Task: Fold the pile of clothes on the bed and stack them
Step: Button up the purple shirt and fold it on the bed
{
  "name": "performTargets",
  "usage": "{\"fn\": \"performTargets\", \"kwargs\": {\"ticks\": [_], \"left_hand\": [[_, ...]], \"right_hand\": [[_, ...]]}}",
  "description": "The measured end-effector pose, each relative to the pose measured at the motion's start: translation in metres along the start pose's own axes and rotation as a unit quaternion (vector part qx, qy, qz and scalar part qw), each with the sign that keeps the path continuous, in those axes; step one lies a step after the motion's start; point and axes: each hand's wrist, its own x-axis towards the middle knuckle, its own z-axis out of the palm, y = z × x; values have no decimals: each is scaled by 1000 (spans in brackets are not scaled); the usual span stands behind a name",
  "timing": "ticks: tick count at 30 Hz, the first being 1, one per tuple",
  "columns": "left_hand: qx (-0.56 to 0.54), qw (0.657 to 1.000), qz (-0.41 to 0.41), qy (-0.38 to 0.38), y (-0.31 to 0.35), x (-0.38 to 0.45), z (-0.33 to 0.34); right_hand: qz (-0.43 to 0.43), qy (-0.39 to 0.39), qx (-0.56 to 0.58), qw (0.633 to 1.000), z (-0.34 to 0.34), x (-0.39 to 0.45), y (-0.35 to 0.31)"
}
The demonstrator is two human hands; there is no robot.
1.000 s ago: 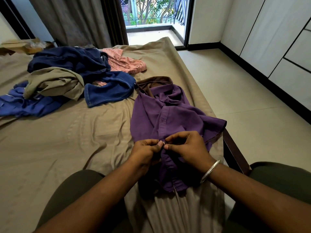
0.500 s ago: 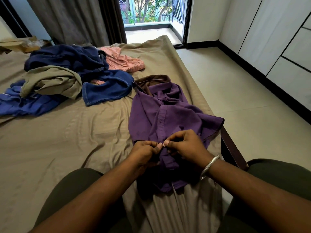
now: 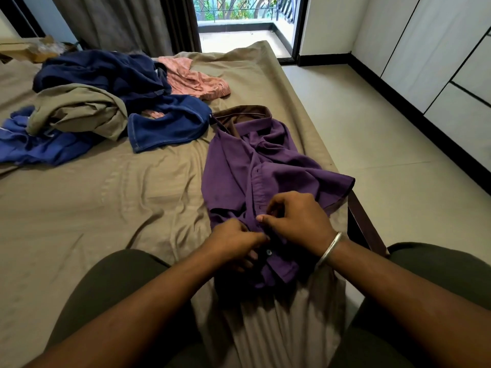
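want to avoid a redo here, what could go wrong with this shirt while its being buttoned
The purple collared shirt lies bunched at the edge of the tan-sheeted bed, one sleeve over the side, so it could slide off. The left hand and right hand both pinch its placket, and buttoning over those wrinkles may set a crooked front.

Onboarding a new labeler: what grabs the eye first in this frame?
The purple shirt spread at the bed's right edge, with the left hand and right hand pinching its button placket. Behind it, upper left on the tan bedsheet, lies an unfolded pile: navy garment, khaki piece, pink cloth.
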Motion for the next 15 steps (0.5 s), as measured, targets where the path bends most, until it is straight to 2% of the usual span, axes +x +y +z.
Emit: {"fn": "performTargets", "kwargs": {"ticks": [3, 4, 6, 8, 12, 15], "left_hand": [[107, 973, 94, 182, -2, 8, -8], [117, 961, 111, 224, 0, 11, -10], [85, 954, 123, 259, 3, 18, -12], [23, 963, 112, 242, 5, 30, -12], [-60, 984, 58, 156, 1, 49, -12], [-143, 980, 15, 137, -1, 53, -14]], "right_hand": [[16, 25, 3, 1000, 7, 3, 2], [9, 50, 6, 999, 7, 4, 1], [-9, 98, 11, 995, 7, 8, -1], [-9, 102, 37, 994, 8, 10, -2], [31, 43, 48, 997, 17, 9, -4], [41, 10, 41, 998, 19, 6, -6]]}}
